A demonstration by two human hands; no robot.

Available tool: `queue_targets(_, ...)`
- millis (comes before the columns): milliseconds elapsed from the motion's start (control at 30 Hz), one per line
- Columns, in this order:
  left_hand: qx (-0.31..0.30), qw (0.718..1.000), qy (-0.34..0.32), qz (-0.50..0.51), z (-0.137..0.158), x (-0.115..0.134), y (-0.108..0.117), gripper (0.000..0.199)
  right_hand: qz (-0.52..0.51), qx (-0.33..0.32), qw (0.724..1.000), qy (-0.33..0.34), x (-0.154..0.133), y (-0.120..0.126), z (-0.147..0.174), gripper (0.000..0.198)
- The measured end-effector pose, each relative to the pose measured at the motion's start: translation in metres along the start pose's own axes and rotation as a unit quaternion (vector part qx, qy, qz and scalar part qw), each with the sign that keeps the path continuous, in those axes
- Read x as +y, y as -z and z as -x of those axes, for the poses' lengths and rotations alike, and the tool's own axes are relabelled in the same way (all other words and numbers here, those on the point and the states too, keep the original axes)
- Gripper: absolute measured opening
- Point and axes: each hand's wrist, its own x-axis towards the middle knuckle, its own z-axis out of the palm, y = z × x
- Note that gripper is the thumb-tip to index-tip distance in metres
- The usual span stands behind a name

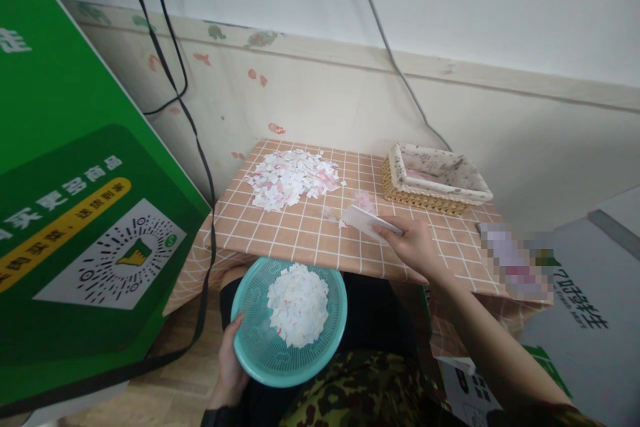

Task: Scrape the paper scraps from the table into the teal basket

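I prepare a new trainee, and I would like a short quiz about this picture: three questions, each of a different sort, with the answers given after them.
1. True or false: on the table, seen in the picture, the basket is left of the scrap heap.
2. Choose one. What is the left hand doing with the colander?
A) Reaching into it
B) Gripping its rim
C) Not touching it
3. Short answer: what is the right hand holding?

Key:
1. False; it is on the right.
2. B.
3. A flat white piece.
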Motion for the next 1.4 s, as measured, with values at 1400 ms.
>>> queue_targets(1400, -0.005, 1.000, -0.010, -0.002, -0.005, -0.002, 0.004, 0.012, -0.136, 0.153, 0.969, -0.138, 0.019, -0.024, -0.023, 0.038)
